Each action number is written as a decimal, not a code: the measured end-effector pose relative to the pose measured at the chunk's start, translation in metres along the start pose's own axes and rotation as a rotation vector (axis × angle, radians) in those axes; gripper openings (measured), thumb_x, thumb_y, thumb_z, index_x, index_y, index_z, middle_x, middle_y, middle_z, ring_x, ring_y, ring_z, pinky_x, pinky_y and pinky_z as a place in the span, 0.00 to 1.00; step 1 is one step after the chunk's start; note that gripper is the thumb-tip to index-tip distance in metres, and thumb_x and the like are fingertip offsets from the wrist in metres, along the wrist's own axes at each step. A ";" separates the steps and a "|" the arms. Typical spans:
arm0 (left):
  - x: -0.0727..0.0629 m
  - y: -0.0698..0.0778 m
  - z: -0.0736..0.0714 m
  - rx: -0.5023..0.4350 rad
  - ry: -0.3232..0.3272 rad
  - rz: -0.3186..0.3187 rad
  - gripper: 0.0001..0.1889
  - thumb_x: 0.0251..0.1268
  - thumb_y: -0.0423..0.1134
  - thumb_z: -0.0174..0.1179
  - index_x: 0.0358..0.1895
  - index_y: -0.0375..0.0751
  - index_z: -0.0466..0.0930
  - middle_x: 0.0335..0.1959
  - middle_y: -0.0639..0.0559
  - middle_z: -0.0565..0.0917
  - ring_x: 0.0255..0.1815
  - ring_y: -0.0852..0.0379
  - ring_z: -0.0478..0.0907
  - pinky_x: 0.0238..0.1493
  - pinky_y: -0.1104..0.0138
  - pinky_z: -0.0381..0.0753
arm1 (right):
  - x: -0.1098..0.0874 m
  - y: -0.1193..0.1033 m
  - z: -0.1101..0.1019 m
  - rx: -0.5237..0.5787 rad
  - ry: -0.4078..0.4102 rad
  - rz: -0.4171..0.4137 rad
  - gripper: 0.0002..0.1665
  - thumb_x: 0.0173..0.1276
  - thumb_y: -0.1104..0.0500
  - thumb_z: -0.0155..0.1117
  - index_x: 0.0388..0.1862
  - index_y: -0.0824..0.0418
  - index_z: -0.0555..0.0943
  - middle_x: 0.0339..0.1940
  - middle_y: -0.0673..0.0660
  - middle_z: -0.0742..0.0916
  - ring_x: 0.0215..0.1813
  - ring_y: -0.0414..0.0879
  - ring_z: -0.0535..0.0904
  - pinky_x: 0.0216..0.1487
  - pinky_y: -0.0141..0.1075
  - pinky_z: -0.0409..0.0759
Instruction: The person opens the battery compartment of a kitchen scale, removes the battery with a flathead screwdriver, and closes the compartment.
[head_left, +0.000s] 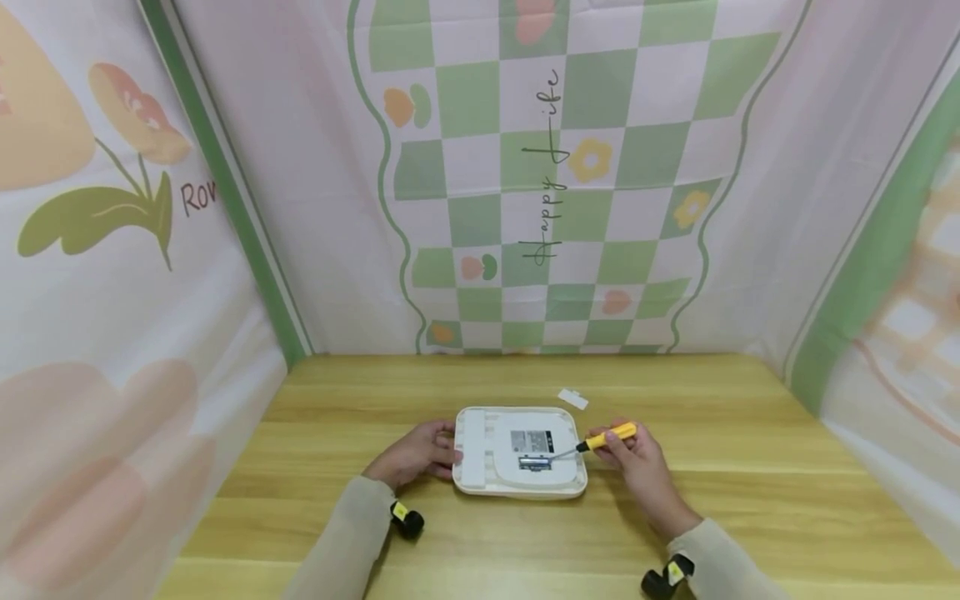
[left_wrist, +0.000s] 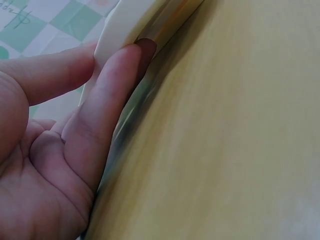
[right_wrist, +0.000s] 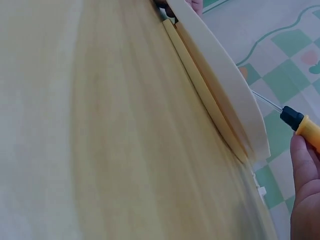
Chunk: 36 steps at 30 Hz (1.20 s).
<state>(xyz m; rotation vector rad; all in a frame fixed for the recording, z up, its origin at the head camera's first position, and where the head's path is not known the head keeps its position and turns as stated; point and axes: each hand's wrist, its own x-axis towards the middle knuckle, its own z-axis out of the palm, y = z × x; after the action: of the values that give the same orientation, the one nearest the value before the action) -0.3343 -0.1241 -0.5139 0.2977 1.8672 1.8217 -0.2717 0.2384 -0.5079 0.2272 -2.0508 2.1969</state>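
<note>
A white, rounded rectangular device [head_left: 475, 450] lies underside up on the table, showing a printed label [head_left: 531, 441] and an uncovered battery compartment [head_left: 535, 463] with what looks like a silver-blue battery inside. My left hand [head_left: 412, 457] pinches the device's left edge; in the left wrist view, thumb and finger meet at its white rim [left_wrist: 117, 35]. With my right hand [head_left: 641, 471] I grip a screwdriver [head_left: 611, 437] by its yellow handle with a black collar. Its thin metal shaft slants down left, and the tip is at the compartment. Whether the tip touches the battery is too small to tell.
A small white cover piece [head_left: 573, 399] lies on the wooden table [head_left: 360, 392] behind the device. Patterned curtains [head_left: 337, 208] enclose the table at the back and both sides. Each sleeve carries a black wrist camera [head_left: 407, 521].
</note>
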 end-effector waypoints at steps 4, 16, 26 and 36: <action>-0.001 0.000 0.000 0.001 0.003 -0.001 0.29 0.62 0.25 0.62 0.65 0.26 0.63 0.42 0.38 0.83 0.38 0.45 0.83 0.39 0.56 0.86 | 0.000 0.005 -0.001 0.070 0.032 0.060 0.25 0.78 0.59 0.50 0.59 0.78 0.56 0.56 0.75 0.78 0.52 0.43 0.82 0.56 0.34 0.78; 0.001 -0.002 -0.001 0.008 0.001 -0.003 0.29 0.62 0.26 0.63 0.65 0.26 0.62 0.43 0.38 0.83 0.39 0.44 0.83 0.40 0.55 0.86 | 0.002 0.011 -0.004 0.214 0.031 0.116 0.17 0.79 0.60 0.48 0.55 0.72 0.61 0.48 0.58 0.84 0.52 0.44 0.82 0.56 0.33 0.78; 0.002 -0.001 -0.001 0.018 0.010 -0.003 0.28 0.62 0.26 0.63 0.64 0.26 0.63 0.42 0.38 0.83 0.38 0.45 0.83 0.39 0.56 0.86 | 0.003 0.011 -0.003 0.296 0.043 0.155 0.14 0.78 0.62 0.47 0.53 0.71 0.60 0.46 0.56 0.85 0.52 0.45 0.82 0.57 0.35 0.78; 0.000 0.000 0.001 0.003 0.014 -0.004 0.30 0.62 0.24 0.62 0.66 0.25 0.61 0.42 0.37 0.83 0.38 0.45 0.83 0.40 0.55 0.86 | 0.002 0.010 -0.005 0.330 0.020 0.119 0.14 0.78 0.62 0.47 0.53 0.72 0.61 0.47 0.59 0.85 0.52 0.46 0.82 0.56 0.36 0.78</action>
<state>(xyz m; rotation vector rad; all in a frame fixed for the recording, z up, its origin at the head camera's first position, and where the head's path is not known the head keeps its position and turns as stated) -0.3343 -0.1233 -0.5140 0.2832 1.8790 1.8231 -0.2757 0.2430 -0.5177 0.1152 -1.7213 2.5916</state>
